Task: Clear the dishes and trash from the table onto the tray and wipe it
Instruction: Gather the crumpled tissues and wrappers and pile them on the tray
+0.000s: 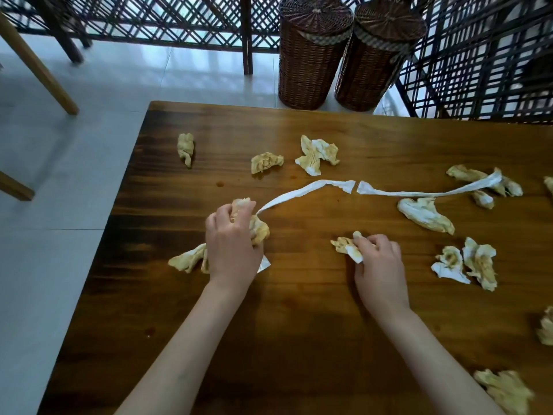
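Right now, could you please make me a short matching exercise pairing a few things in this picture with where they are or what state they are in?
Things:
1. left hand
2. right hand
3. wicker baskets
4. torn white strip

Places or states:
A. standing on the floor beyond the table's far edge
B. lying across the middle of the table, split in two
C. gripping a bundle of stained napkins near the table's left edge
D. pinching one small crumpled napkin

Pairs: 1-C, 2-D, 3-A, 4-B
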Motion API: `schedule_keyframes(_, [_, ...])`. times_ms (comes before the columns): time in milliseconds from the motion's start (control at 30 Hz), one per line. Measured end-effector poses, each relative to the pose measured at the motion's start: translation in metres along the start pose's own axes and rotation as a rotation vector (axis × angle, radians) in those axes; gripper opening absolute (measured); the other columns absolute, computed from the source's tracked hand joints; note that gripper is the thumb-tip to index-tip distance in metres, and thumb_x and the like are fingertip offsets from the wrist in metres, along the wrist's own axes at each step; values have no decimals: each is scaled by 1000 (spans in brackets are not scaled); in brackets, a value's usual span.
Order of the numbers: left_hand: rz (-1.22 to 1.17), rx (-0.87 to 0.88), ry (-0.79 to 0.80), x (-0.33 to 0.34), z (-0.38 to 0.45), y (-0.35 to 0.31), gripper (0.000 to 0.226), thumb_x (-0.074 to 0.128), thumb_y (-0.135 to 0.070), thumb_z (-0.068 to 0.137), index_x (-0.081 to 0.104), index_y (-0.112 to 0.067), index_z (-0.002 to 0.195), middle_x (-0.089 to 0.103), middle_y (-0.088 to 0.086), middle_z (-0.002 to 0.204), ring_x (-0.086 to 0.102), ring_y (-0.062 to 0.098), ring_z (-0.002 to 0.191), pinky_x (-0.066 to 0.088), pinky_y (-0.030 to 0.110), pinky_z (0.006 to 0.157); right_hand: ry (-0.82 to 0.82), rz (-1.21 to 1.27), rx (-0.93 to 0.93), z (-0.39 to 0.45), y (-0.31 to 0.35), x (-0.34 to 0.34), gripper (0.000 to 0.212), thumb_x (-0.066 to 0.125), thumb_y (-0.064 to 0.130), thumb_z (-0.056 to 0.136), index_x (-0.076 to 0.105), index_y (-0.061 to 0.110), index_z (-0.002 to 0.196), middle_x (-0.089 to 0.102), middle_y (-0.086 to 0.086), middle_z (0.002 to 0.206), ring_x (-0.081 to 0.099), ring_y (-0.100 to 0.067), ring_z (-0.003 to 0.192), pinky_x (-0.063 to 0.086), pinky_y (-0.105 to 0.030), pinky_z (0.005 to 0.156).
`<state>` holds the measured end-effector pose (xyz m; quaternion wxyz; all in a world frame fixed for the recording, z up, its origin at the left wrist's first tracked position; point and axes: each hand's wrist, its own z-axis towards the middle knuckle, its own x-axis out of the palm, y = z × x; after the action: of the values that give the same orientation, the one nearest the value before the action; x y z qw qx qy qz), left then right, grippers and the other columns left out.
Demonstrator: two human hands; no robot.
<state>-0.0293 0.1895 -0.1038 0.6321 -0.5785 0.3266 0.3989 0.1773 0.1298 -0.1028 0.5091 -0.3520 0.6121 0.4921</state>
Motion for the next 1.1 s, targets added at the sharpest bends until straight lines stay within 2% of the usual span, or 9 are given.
schedule_keyframes(233, [-84,-14,11,3,8,2,68,76,3,70,55,-24,129,57,9,119,52,29,105,49,33,84,-67,105,-30,10,11,-9,39,55,-5,86,60,9,122,59,-10,112,48,-25,104,45,-30,82])
schedule_keyframes(367, [-128,-14,-63,-2,21,6,65,76,6,68,59,-22,124,59,11,114,55,30,101,50,34,79,-129,143,-63,41,26,-18,43,57,-7,83,60,10,123,58,-9,113,47,-24,106,44,-29,85])
schedule_keyframes(667, [-197,-21,-163,-10,77,4,61,73,6,71,59,-24,122,58,11,115,53,28,105,53,38,82,-227,217,-110,133,51,-16,42,54,-5,85,59,11,123,57,-8,108,46,-23,100,39,-25,82])
schedule_keyframes(833, [-174,75,-96,1,114,-7,62,75,6,69,60,-24,120,57,6,111,50,23,102,45,27,81,-188,216,-158,172,57,-7,39,52,-1,88,58,12,125,56,-8,110,45,-23,101,37,-25,81])
schedule_keyframes(933, [-149,117,-26,11,132,-16,60,76,1,68,61,-25,120,56,5,110,48,24,100,38,23,82,-174,219,-154,185,57,-4,42,53,-3,87,58,12,125,56,-8,111,45,-22,103,38,-25,83])
schedule_keyframes(1100, [-77,128,72,30,140,-20,55,78,-28,73,57,-27,124,55,4,117,47,26,103,39,27,86,-184,194,-141,189,51,-4,44,55,-4,85,58,13,125,56,-7,111,45,-21,104,37,-23,82])
